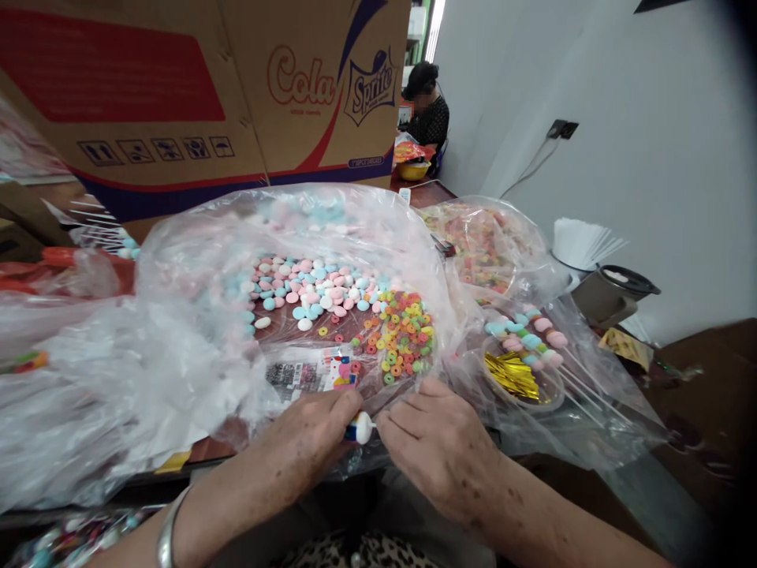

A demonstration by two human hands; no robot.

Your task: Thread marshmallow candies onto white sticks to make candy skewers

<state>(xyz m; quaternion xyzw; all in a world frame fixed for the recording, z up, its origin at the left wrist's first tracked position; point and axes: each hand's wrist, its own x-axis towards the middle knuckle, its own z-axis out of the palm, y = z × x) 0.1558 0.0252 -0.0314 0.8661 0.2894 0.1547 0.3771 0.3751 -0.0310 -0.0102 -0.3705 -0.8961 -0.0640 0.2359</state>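
Close to the table's front edge, my left hand (316, 430) is wrapped round a candy skewer (362, 428). Only its white rounded end and a strip of coloured wrapper show past the fingers. A short bit of white stick runs from that end into my right hand (434, 442), which is closed on it. Just beyond my left hand lies a printed plastic wrapper (304, 372). Behind it are pink, blue and white candies (325, 296), with ring-shaped candies (405, 331) in yellow, orange, green and red to their right.
Clear plastic bags (195, 379) surround the candies. At right stand finished candy skewers (529, 335), a tub of gold twist ties (512, 377), a jug (615, 292) and white paper sticks (585, 243). A cardboard box (248, 150) blocks the back; another person (429, 118) sits beyond.
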